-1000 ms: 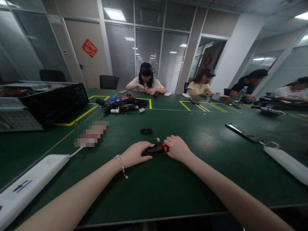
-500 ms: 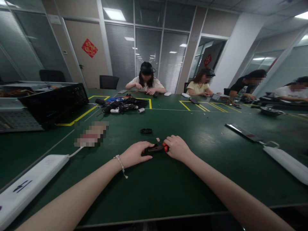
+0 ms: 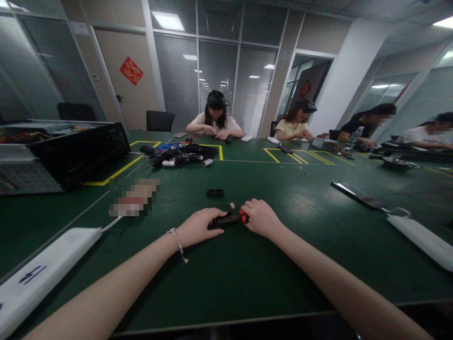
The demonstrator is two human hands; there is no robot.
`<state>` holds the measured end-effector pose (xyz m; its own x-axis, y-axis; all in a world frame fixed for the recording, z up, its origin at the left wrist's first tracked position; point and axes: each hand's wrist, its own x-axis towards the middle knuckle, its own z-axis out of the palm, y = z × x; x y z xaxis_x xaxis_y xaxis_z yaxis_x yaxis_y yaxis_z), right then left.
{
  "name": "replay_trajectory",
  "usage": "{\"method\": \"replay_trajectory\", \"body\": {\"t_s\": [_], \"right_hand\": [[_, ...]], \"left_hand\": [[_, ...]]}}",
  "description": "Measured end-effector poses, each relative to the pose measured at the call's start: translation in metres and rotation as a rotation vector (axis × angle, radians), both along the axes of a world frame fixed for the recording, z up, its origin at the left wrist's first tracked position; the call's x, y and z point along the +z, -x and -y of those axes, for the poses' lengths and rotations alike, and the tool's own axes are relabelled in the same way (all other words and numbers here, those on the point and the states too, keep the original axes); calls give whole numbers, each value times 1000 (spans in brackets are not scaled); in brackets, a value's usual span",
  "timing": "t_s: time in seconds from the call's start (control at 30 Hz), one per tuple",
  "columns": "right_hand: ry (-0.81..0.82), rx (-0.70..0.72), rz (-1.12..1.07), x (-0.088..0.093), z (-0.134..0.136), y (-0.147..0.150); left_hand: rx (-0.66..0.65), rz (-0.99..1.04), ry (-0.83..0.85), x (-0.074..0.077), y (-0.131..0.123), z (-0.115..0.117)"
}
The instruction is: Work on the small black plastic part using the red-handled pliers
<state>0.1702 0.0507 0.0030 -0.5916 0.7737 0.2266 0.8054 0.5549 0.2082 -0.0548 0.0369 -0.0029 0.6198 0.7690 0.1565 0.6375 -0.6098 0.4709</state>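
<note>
Red-handled pliers [image 3: 231, 218] are gripped in my right hand [image 3: 261, 218], their dark jaws pointing left. My left hand [image 3: 200, 226], with a bracelet at the wrist, curls round a small black part [image 3: 216, 222] at the tips of the jaws. Most of that part is covered by the fingers, so its kind does not show. Just beyond the pliers lies a small pale scrap [image 3: 232, 205]. A little farther off, a black plastic piece [image 3: 215, 192] rests on the green table [image 3: 226, 274].
A pile of black cables and parts [image 3: 180, 155] lies beyond, left of centre. An opened computer case [image 3: 81, 153] stands at left. White power banks [image 3: 53, 274] [image 3: 421, 241] flank my arms, one cabled to a phone [image 3: 357, 194]. Several people sit across the table.
Both my hands and the pliers stay practically in the same place. Across the table, the co-workers shift slightly.
</note>
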Motion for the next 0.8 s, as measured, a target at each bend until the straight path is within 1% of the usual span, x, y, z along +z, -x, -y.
{"method": "replay_trajectory", "body": {"t_s": [0.8], "right_hand": [[0, -4, 19, 1, 0, 1]], "left_hand": [[0, -1, 0, 0, -1, 0]]}}
